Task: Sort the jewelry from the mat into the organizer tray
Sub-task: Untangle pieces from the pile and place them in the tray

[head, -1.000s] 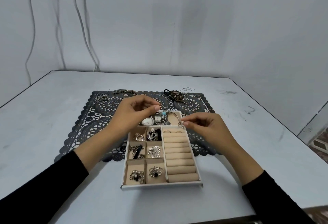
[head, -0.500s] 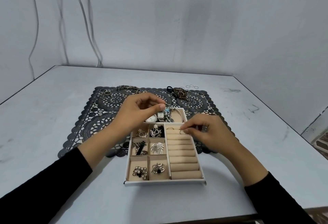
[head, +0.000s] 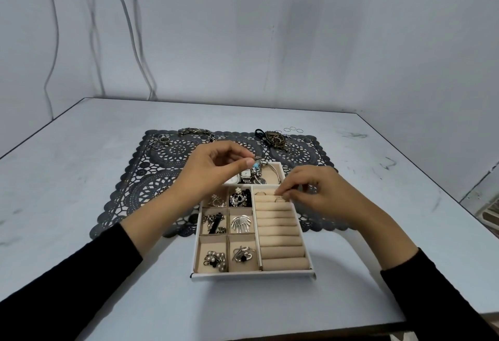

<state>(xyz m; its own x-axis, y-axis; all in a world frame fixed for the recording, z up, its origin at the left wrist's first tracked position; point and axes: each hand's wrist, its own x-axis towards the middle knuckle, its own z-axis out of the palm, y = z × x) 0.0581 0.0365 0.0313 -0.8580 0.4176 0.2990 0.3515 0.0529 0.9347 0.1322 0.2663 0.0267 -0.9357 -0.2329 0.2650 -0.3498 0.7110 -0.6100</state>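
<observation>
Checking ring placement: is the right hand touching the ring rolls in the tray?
Touching. The head view shows the right hand fingertips pressed on the ring rolls beside a ring.

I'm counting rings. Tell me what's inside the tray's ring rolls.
Two rings show in the far slots of the ring rolls: one at the far left, another at the right hand's fingertips. That hand covers the far right corner.

Left hand [head: 213, 170] hides part of the watch [head: 241, 177]; rings [head: 293, 129] (far mat edge) too small to tell.
</observation>
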